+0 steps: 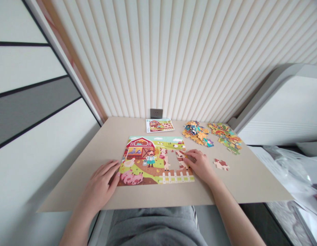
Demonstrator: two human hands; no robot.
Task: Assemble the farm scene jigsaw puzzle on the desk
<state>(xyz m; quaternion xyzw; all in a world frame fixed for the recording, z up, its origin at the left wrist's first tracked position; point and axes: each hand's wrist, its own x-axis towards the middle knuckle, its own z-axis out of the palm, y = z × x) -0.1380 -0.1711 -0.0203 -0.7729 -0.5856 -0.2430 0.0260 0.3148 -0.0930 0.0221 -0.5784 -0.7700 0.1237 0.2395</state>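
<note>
A farm jigsaw puzzle [138, 171] lies on the table, showing a red barn, a farmer, a pig and a cow. A gap shows the bare table in the middle of the cow. My left hand [103, 181] lies at the puzzle's left edge, fingers stretched out and touching the border. At the right side, the thumb and fingertips of my right hand [200, 165] are on a brown-and-white puzzle piece [181, 160] with the cow's rear; it sits in the picture. To the right of that hand lies a loose brown-and-white puzzle piece [221, 164].
A reference picture card [160, 125] lies at the back of the table [97, 143]. Back right, there is a pile of orange and blue pieces [196, 132] and a spread of green and orange pieces [227, 136]. A wall socket [156, 113] is behind the card.
</note>
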